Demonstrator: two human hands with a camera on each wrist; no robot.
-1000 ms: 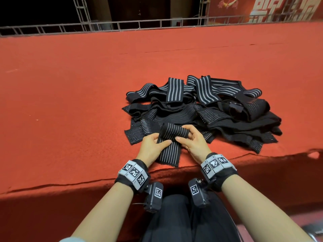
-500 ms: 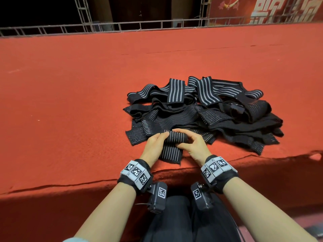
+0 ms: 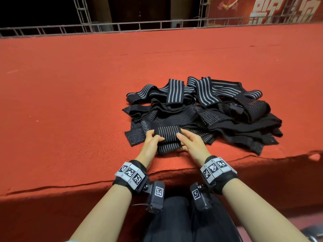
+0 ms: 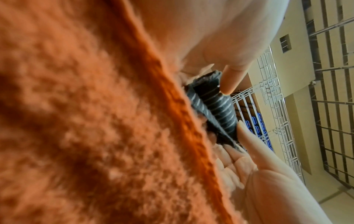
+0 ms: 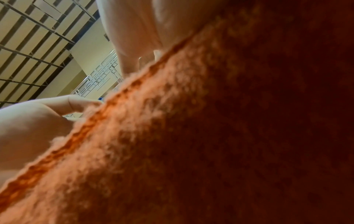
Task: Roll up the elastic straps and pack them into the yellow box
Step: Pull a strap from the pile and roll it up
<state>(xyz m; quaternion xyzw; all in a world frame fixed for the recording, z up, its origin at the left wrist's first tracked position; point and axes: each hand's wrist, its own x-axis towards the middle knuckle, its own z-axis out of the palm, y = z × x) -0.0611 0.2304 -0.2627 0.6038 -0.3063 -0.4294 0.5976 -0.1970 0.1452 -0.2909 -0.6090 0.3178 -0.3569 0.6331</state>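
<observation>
A black elastic strap (image 3: 167, 134) with thin grey stripes is partly rolled at the near side of the strap pile (image 3: 218, 116). Its flat tail (image 3: 168, 147) lies on the red carpet toward me. My left hand (image 3: 154, 138) grips the roll's left end, thumb on top. At the roll's other end, my right hand (image 3: 185, 139) pinches it. The left wrist view shows the roll (image 4: 220, 109) held between my left thumb (image 4: 229, 81) and a right-hand finger (image 4: 252, 145). In the right wrist view the carpet hides the strap. No yellow box is in view.
The straps lie on a red-carpeted platform whose front edge (image 3: 87, 186) runs just under my wrists. A metal railing (image 3: 122, 26) lines the far side. Bare carpet (image 3: 61, 102) spreads left of the pile. My lap in dark trousers (image 3: 183, 220) is below.
Both hands have turned the roll toward me. The roll has grown thicker and the flat tail shorter. The pile has not moved.
</observation>
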